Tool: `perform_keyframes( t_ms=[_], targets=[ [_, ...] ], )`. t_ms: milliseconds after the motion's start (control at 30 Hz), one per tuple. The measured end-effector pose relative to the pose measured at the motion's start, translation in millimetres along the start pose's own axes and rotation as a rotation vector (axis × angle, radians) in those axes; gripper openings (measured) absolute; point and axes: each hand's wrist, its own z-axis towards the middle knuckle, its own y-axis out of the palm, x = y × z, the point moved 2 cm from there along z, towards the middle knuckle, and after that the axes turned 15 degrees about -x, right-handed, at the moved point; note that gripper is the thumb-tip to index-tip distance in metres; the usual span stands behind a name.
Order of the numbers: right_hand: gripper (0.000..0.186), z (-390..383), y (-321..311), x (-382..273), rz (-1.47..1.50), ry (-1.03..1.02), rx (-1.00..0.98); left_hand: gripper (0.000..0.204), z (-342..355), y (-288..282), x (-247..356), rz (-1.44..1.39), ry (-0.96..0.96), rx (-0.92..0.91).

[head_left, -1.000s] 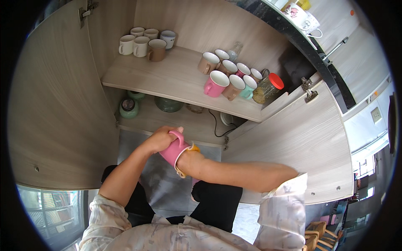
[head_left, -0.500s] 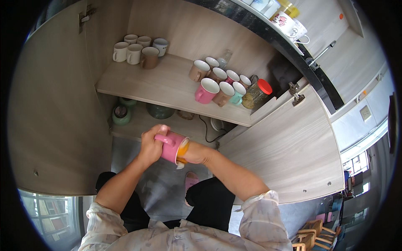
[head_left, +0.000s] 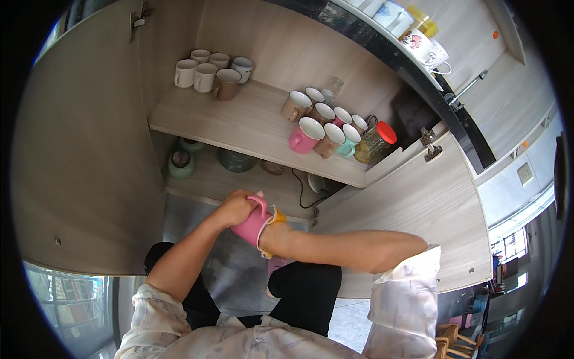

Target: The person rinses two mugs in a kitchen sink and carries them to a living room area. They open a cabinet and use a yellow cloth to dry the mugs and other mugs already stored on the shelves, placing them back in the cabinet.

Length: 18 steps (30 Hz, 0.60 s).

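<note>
My left hand [head_left: 237, 209] is closed round the base end of a pink mug [head_left: 250, 229], beside its handle. The mug lies tipped on its side in the air, its mouth toward my right arm. Into that mouth reaches my right hand [head_left: 275, 238] with a yellow and white cloth [head_left: 279, 216], whose edges stick out round the rim. My right fingers are hidden inside the mug. On the shelf ahead, another pink mug [head_left: 306, 136] stands among several brown mugs [head_left: 297, 107] and a mint green mug [head_left: 348, 143].
White mugs [head_left: 185, 74] and a brown mug [head_left: 227, 87] stand at the shelf's left. A red-lidded glass jar [head_left: 375, 143] is at its right end. Open cabinet doors [head_left: 84, 155] flank me. Below sit a green jar [head_left: 180, 163] and a dark bowl [head_left: 237, 160]. More cups [head_left: 417, 42] line the counter.
My right hand has gone deeper into the pink mug with the cloth, and my right elbow has swung outward and up. The mug has turned, its handle now pointing more upward.
</note>
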Motion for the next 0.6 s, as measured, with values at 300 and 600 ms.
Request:
perform_keyframes(
  t_ms=[300, 600],
  targets=[
    [0.027, -7.8, -26.2, 36.2, 0.848, -0.062, -0.151, 0.038, -13.6, -4.4, 23.0, 0.038, 0.064, 0.294],
    [0.037, -32.1, -14.8, 38.1, 2.673, -0.538, 0.877, 0.042, -12.7, -40.3, 14.9, -0.213, 0.545, 0.583]
  ],
)
